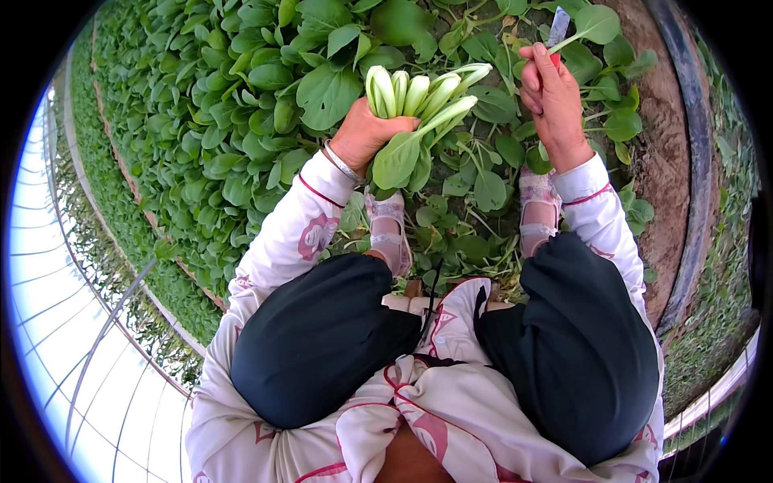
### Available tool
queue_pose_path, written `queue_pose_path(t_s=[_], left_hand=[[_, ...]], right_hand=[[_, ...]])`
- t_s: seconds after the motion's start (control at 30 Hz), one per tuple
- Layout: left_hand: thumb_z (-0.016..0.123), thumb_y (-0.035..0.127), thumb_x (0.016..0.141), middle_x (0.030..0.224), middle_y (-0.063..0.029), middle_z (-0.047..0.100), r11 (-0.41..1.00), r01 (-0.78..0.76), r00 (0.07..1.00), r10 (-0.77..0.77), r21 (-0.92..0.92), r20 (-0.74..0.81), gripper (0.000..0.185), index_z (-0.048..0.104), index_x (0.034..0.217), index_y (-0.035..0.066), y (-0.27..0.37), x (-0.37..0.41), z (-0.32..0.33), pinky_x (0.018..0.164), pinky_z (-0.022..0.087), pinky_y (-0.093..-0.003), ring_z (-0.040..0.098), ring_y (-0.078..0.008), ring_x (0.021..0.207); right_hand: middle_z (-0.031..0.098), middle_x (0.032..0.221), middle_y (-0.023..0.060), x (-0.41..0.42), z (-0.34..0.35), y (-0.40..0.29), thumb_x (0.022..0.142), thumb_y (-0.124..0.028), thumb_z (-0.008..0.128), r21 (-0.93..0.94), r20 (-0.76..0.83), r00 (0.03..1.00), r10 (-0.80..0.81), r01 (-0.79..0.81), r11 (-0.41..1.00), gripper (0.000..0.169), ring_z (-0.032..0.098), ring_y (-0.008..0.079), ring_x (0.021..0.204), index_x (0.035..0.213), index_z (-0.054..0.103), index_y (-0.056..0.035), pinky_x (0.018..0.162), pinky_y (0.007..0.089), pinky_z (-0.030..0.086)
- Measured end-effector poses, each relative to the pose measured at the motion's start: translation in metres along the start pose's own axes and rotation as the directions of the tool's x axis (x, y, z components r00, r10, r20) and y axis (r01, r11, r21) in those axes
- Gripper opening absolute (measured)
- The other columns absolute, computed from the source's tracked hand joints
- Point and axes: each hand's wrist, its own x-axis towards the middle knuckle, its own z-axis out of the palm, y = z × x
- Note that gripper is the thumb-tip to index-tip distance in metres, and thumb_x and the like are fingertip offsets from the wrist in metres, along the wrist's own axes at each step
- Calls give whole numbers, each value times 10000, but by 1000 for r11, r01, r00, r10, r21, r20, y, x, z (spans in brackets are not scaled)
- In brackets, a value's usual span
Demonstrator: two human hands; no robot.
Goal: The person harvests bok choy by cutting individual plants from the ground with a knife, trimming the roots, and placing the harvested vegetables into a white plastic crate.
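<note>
My left hand is closed around a bunch of leafy greens, their pale cut stem ends upward and some leaves hanging by the thumb. A silvery bangle circles that wrist. At the upper right, my right hand grips a small knife by its red handle, its flat metal blade pointing up and away. A green leaf on a thin stalk crosses the knife just above the fingers; whether the fingers pinch this stalk, I cannot tell.
Dense leafy plants fill the left side. Lower plants and loose leaves lie between my feet, in patterned shoes. On the right run bare soil and a dark hose. Netting or greenhouse film curves at the far left.
</note>
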Motion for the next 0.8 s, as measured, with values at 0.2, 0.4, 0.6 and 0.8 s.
queue_pose_path(t_s=[0.2, 0.4, 0.6, 0.8], left_hand=[[730, 22, 745, 993, -57, 659, 994, 22, 999, -19, -103, 25, 384, 611, 1109, -3, -7, 0, 17, 756, 517, -294, 631, -135, 819], [687, 14, 801, 1070, -72, 650, 983, -179, 981, 181, 36, -71, 379, 585, 1165, -6, 3, 11, 14, 806, 520, -306, 638, -152, 911], [778, 143, 784, 1047, -23, 634, 952, -302, 953, 300, -43, -50, 431, 603, 1160, 25, 0, 29, 56, 818, 480, -269, 586, -100, 920], [779, 65, 736, 1126, -76, 625, 666, -481, 782, 619, 570, -64, 451, 591, 1142, 9, 14, 69, 32, 777, 500, -278, 606, -109, 909]], right_hand=[[374, 619, -83, -16, 26, 5, 956, -347, 571, -15, 290, 941, 175, -178, 984, 341, 265, 7, 468, 1098, 604, -40, 413, 178, 212], [337, 572, -99, -7, 3, -15, 972, -333, 549, -240, 190, 941, 282, -234, 942, 254, 238, 5, 430, 970, 580, -81, 387, 183, 194], [397, 627, -67, -18, 53, 8, 942, -377, 594, -76, 134, 966, 220, -211, 974, 306, 269, 24, 464, 998, 520, -86, 417, 196, 215], [469, 644, 3, 14, 36, 15, 989, -358, 494, -74, 67, 993, 97, -92, 993, 315, 371, 74, 489, 1021, 522, -45, 442, 229, 305]])
